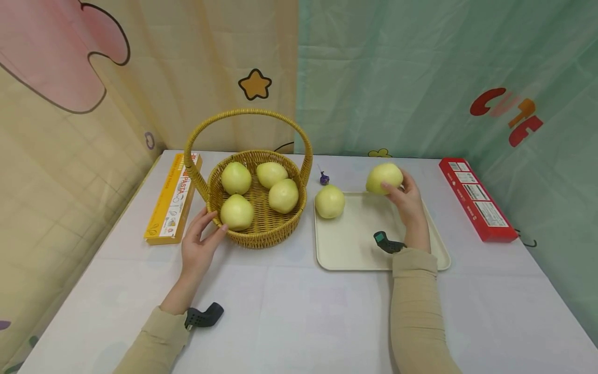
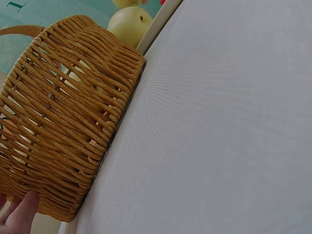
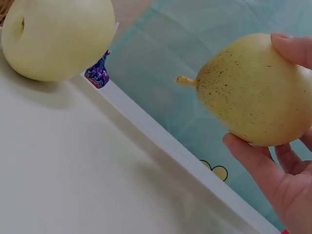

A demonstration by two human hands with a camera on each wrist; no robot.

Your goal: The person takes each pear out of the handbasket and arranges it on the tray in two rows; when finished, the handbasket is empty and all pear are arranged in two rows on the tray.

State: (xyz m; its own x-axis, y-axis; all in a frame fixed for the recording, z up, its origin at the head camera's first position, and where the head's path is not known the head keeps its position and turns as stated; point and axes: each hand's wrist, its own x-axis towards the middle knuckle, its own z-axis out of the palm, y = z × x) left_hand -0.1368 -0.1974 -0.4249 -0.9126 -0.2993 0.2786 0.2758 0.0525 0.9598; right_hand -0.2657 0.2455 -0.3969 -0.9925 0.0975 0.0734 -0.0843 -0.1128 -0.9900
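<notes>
The right hand (image 1: 409, 205) pinches a pale yellow-green pear (image 1: 384, 178) above the back edge of the cream tray (image 1: 355, 244); in the right wrist view the held pear (image 3: 256, 90) shows its stem and brown specks. Another pear (image 1: 329, 201) sits at the tray's back left corner. The left hand (image 1: 198, 246) touches the near left side of the wicker basket (image 1: 263, 238), its fingertips at the rim; the left wrist view shows fingers (image 2: 24, 212) against the weave. Several pears, one of them near the left hand (image 1: 236, 212), lie in the basket.
A yellow pasta box (image 1: 173, 200) lies left of the basket, and a red box (image 1: 477, 200) lies at the right. A small purple-wrapped item (image 1: 324, 178) is behind the tray's left corner. The basket's tall handle (image 1: 247, 112) arches upward. Curtains hang behind the table.
</notes>
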